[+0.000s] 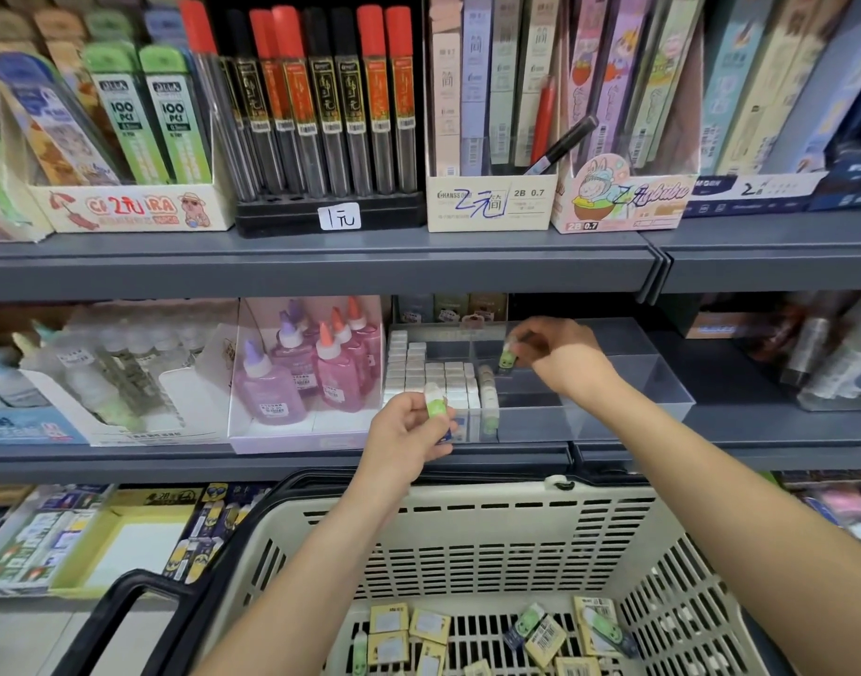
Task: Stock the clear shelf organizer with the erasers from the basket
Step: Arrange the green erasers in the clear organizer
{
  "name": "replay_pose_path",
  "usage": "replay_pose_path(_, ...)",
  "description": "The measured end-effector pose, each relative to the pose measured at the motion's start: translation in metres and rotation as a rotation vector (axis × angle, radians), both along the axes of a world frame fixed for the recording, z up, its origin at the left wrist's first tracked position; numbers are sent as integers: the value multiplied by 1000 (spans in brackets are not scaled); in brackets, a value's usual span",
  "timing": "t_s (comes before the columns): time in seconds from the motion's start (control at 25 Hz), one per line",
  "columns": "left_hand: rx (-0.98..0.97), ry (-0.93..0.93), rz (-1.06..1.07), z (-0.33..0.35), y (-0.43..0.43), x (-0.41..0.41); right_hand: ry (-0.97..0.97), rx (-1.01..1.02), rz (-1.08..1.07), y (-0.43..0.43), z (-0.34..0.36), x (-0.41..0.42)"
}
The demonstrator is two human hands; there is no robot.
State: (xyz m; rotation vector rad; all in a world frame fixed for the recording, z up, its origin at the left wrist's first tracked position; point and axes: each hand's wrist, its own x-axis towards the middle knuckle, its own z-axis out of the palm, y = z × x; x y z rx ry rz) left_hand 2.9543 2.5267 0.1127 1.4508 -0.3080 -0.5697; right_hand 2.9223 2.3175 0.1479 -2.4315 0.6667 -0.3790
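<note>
Pinching 1 green-and-white eraser [434,401] upright, the left hand [409,434] hovers at the front of the clear shelf organizer [662,383], its left rows packed with white erasers [421,370]. Further right, the right hand [550,353] grips a 2nd green eraser [508,354] above a part-filled compartment. Placing is in hand, and next it likely needs lowering there, with more erasers [540,631] lying in the basket [492,519].

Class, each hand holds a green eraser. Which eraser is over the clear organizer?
The eraser in the right hand, over the organizer's empty section; the left hand holds its eraser at the front wall.
</note>
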Motion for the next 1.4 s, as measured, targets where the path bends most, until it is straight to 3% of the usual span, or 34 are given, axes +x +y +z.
replay_pose_path(0.24, 28, -47, -14, -2, -3, -4, 237, -59, 223, 12, -8, -21)
replay_pose_path(0.6, 107, -150, -52, 1, -24, -10, 325, -81, 389, 9, -4, -32)
replay_pose_path(0.76, 113, -144, -64, -3, -31, -13, 167, -72, 329, 10, -3, -38)
replay_pose_path(0.88, 141, -156, -83, -4, -39, -14, -19, 193, 355, 16, 4, -44)
replay_pose_path(1.04, 171, -291, -73, 4, -42, -13, -84, 323, 401, 16, 17, -44)
replay_pose_path(1.16, 221, -506, 116, 6, -27, -1, -137, 160, 233, 5, 23, -34)
replay_pose_path(1.28, 242, -533, 263, -1, -5, 8, 60, -58, 216, 5, 12, -22)
replay_pose_path(1.4, 349, -615, 324, -14, 10, 13, 296, -28, 275, 12, -6, -15)
